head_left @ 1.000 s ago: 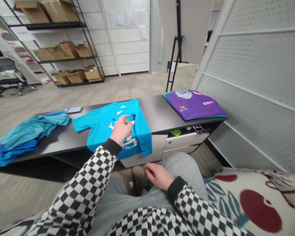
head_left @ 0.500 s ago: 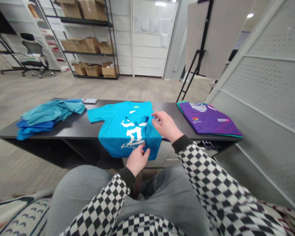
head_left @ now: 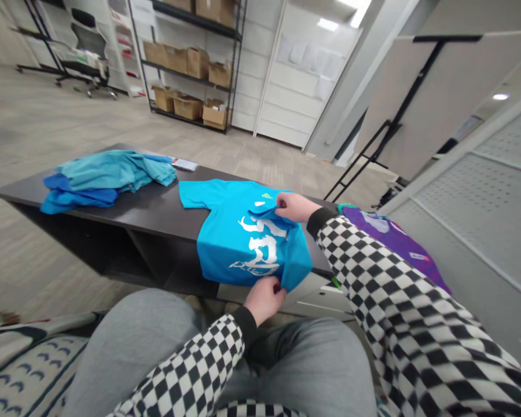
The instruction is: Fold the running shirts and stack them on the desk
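Both hands have closed in on the bright blue short-sleeved fabric shirt with white lettering (head_left: 228, 234); half a second ago their fingers were looser. Now the left hand (head_left: 265, 300) has its fingers pinching the shirt's lower hem near the corner, and the right hand (head_left: 298, 207) pinches a raised fold higher up, beside the small green mark. From here I see the shirt spread on the dark grey flat-topped surface (head_left: 156, 211), its lower part hanging over the front edge. A crumpled heap of teal and blue cloth (head_left: 113, 171) lies at one end, a folded purple shirt (head_left: 397, 240) towards the other, partly behind the checkered sleeve (head_left: 364, 266).
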Demonstrator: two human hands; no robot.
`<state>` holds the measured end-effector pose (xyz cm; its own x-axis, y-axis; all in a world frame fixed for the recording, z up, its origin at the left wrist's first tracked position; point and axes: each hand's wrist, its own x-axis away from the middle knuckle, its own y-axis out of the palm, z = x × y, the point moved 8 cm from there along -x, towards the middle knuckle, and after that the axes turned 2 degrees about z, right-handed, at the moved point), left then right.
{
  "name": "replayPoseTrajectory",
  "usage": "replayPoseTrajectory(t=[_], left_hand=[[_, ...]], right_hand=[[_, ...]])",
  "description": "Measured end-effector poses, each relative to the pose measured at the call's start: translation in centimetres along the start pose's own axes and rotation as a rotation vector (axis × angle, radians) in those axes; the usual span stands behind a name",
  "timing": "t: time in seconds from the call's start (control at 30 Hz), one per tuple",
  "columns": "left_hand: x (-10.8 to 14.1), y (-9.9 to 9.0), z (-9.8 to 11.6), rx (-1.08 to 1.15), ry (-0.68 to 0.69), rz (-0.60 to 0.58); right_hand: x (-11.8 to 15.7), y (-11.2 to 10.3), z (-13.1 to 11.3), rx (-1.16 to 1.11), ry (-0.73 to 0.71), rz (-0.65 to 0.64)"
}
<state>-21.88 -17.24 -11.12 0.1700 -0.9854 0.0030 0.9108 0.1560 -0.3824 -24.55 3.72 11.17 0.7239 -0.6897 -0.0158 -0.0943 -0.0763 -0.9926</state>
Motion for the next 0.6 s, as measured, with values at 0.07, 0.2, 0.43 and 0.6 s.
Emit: replayPoseTrajectory(t=[0.07, 0.2, 0.43, 0.6], left_hand=[[0.0, 0.1, 0.7, -0.024, 0.040, 0.005], [0.5, 1.5, 1.0, 0.084, 0.014, -0.138], [1.5, 3.2, -1.9, 0.158, -0.118, -0.292], [1.6, 3.7, -3.9, 0.077, -0.159, -0.375]], right_hand=[[-0.4, -2.1, 1.4, -0.088, 0.103, 0.127], [-1.1, -4.6, 3.2, -0.200, 0.270, 0.309], [-3.5, -4.9, 3.5, -0.358, 0.365, 0.405], [-3.8, -2.0, 1.5, -0.444, 0.349, 0.361]])
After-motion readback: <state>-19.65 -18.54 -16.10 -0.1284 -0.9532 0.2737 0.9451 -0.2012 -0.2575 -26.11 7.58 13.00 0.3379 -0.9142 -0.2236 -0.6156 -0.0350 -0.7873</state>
